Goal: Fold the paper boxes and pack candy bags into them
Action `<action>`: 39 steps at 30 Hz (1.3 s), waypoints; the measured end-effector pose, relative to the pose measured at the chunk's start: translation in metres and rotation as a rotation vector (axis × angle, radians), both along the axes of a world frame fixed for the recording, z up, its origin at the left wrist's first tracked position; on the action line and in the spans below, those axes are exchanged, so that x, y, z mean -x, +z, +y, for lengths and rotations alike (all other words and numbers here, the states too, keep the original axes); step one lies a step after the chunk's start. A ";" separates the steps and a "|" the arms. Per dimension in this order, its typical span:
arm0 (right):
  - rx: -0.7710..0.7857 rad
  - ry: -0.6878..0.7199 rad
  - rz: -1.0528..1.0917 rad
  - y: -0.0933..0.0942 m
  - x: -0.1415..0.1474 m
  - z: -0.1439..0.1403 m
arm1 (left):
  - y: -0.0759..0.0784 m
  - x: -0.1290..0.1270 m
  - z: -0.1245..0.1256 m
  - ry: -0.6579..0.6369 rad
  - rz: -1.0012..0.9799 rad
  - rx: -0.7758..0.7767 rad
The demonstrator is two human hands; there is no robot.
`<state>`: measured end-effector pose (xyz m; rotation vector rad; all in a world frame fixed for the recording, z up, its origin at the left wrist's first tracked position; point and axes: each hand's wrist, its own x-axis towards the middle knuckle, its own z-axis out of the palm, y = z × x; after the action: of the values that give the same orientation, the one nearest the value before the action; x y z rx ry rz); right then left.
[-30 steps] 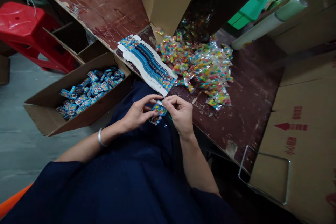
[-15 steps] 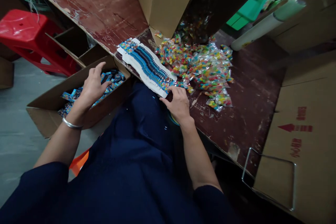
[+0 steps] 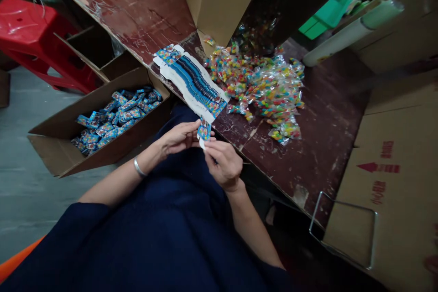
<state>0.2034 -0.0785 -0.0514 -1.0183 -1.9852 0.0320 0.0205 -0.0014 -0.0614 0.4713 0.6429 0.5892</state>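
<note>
1. Small blue printed card (image 3: 204, 131) pinched between both hands just off the near edge of the bench (image 3: 318, 137), over the lap.
2. Left hand (image 3: 178, 138) grasping the card's left side with thumb and fingertips; silver bangle (image 3: 138, 167) on that wrist.
3. Right hand (image 3: 223, 164) just below and right of the card, fingers curled round its lower end.
4. Card's top nearly touching the near end of the fanned stack of blue cards (image 3: 193, 83) lying along the bench edge.
5. Heap of clear bags of coloured sweets (image 3: 267, 91) right of the stack, well apart from both hands.
6. Open carton of blue packets (image 3: 112, 118) on the floor to the left, apart from the left hand.
7. Against half a second ago: left hand back from over the carton, now at the card; right hand off the near end of the stack, now lower and closed on the card.
</note>
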 end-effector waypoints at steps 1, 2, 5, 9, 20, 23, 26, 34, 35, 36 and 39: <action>0.032 0.036 0.017 0.002 0.003 -0.005 | 0.000 -0.001 0.000 -0.004 -0.023 -0.001; 0.088 0.057 0.047 0.004 0.004 -0.007 | 0.002 0.001 -0.001 -0.005 -0.039 -0.013; 0.369 0.037 0.185 0.013 0.001 -0.005 | 0.009 0.010 -0.003 -0.044 -0.050 -0.082; 0.679 -0.010 0.245 0.027 -0.006 0.009 | 0.022 0.019 -0.009 -0.116 -0.008 -0.195; 0.703 -0.159 0.639 0.025 0.000 0.008 | 0.021 0.005 -0.028 0.078 0.155 -0.414; 0.742 -0.167 0.723 0.013 0.013 0.004 | 0.015 -0.009 -0.037 0.300 0.154 -0.347; 0.714 -0.260 0.791 0.004 0.026 0.001 | 0.008 -0.020 -0.045 0.456 0.166 -0.302; 0.557 -0.341 0.727 -0.010 0.034 0.008 | 0.004 -0.013 -0.048 0.539 0.395 -0.581; 0.544 -0.338 0.702 -0.011 0.033 0.008 | 0.005 -0.010 -0.047 0.488 0.402 -0.594; 0.536 -0.326 0.684 -0.011 0.032 0.008 | 0.006 -0.008 -0.046 0.437 0.396 -0.597; 0.525 -0.262 0.658 -0.011 0.028 0.007 | 0.010 0.000 -0.042 0.298 0.355 -0.597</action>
<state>0.1753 -0.0715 -0.0623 -1.3722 -1.2489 0.6860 0.0205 -0.0430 -0.0517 1.0662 0.8827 0.9997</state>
